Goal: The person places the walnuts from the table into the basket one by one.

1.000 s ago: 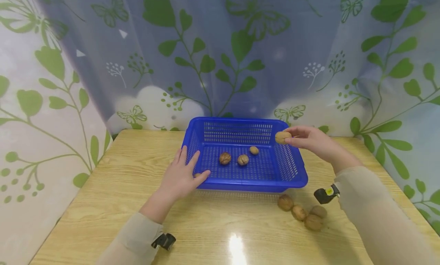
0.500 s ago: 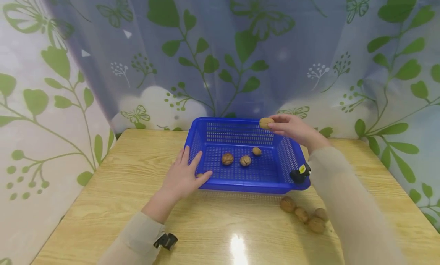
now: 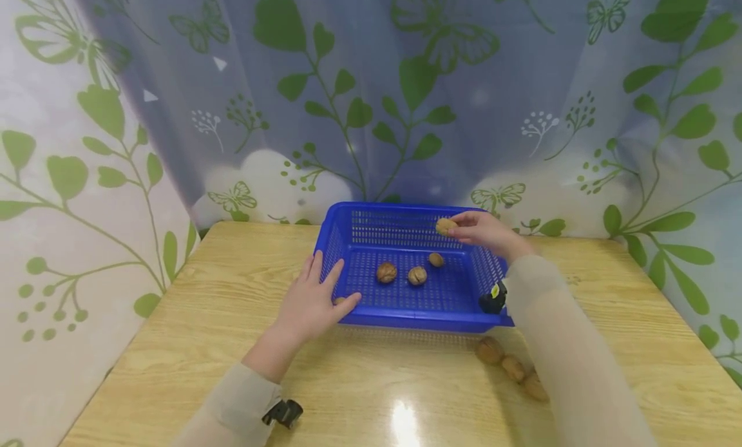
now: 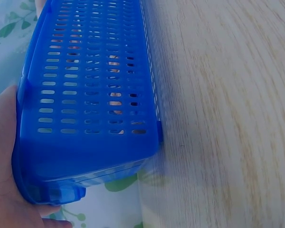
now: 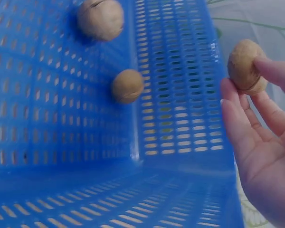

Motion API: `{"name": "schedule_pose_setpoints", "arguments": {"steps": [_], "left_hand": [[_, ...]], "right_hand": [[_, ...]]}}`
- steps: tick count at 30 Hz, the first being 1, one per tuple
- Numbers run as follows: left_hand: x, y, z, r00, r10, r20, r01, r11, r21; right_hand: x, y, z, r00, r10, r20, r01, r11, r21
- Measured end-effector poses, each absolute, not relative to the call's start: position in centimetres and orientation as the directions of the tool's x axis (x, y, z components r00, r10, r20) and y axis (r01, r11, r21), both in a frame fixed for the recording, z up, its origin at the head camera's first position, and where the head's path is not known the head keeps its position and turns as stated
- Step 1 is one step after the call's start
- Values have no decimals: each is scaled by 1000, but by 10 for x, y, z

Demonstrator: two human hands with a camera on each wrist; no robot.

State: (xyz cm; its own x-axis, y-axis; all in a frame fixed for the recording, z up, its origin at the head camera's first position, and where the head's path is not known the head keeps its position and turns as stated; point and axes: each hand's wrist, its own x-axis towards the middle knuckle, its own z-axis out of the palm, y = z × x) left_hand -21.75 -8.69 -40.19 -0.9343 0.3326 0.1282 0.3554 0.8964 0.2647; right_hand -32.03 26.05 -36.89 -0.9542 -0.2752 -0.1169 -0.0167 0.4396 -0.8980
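Observation:
A blue plastic basket (image 3: 406, 321) with slotted walls stands on the table. My right hand (image 3: 484, 231) pinches a light brown walnut (image 3: 446, 227) between thumb and fingertips, up by the back right of the basket; the right wrist view shows this walnut (image 5: 246, 67) close to the rim. My left hand (image 3: 310, 305) rests with spread fingers over the basket's left front corner. Inside the basket lie a dark walnut (image 3: 386, 272), a paler cracked walnut (image 3: 417, 275) and a small walnut (image 3: 436, 259). Another walnut (image 3: 339, 301) is mostly hidden under the left hand.
More walnuts (image 3: 513, 368) lie on the wooden table (image 3: 348, 389) just in front of the basket's right corner, partly hidden by the right sleeve. A patterned curtain (image 3: 371, 112) hangs right behind the table's back edge.
My right hand has carried the walnut left from the basket's right side, rising and then lowering by the back wall. The left hand has stayed on the corner.

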Motion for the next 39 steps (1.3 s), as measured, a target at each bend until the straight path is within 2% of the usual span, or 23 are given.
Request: {"name": "schedule_pose_setpoints", "arguments": {"steps": [12, 22, 31, 39], "left_hand": [[-219, -88, -407, -933, 323, 159, 356, 893, 274], [-220, -88, -407, -930, 329, 164, 363, 894, 263], [-220, -87, -407, -931, 319, 177, 359, 887, 289], [-220, -87, -409, -929, 333, 164, 367, 887, 280]], "right_hand": [[-324, 255, -382, -944, -287, -163, -26, 558, -829], [-322, 253, -381, -920, -336, -201, 11, 490, -872], [-314, 260, -350, -924, -364, -116, -75, 469, -880], [-288, 276, -328, -923, -370, -110, -117, 540, -834]]}}
